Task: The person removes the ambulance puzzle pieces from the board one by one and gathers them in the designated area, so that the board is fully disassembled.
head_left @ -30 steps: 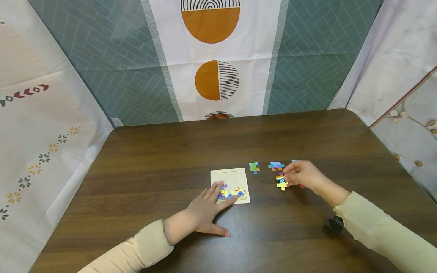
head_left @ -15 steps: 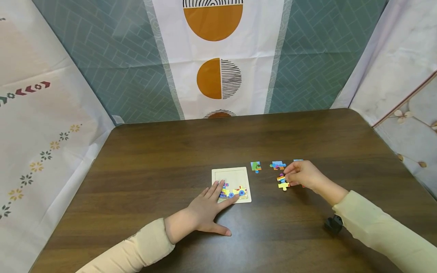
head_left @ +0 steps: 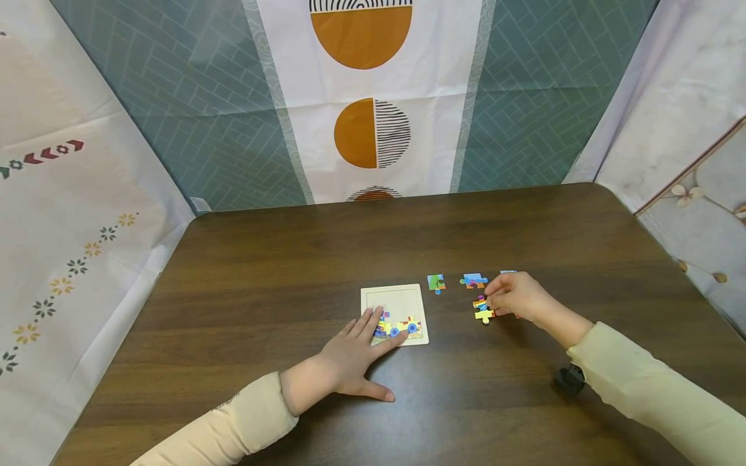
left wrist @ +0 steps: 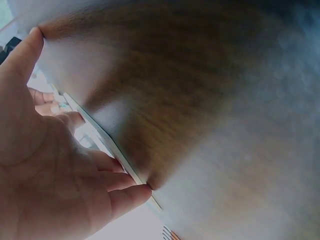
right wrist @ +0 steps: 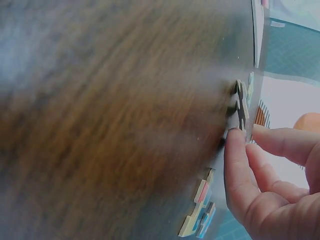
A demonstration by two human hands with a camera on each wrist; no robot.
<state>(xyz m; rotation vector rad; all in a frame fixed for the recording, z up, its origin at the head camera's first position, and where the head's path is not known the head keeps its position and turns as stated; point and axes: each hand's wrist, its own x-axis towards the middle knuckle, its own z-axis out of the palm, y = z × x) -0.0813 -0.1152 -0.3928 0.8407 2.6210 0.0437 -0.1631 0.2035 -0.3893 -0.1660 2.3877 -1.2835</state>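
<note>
Left hand (head_left: pixel 353 362): fingers straight and spread, gripping nothing; they lie over a pale wooden square puzzle board (head_left: pixel 402 300), presumably to steady it on the brown wood-grain table (head_left: pixel 291 259). Joined yellow-and-blue vehicle pieces (head_left: pixel 402 328) occupy the board's near side.

Right hand (head_left: pixel 519 298): thumb and finger pinch a yellow interlocking puzzle piece (head_left: pixel 483 316), right of the board, by its edge, probably for easy lifting. A green-and-blue piece (head_left: pixel 436 283) and a blue piece with orange (head_left: pixel 473 281) lie apart beyond, likely spaced for separate picking.

Views: head gives printed colours; right wrist alone gives the pinched piece edge-on, shadow beside it; whether it fully clears the table cannot be told. Left wrist alone shows the palm.
</note>
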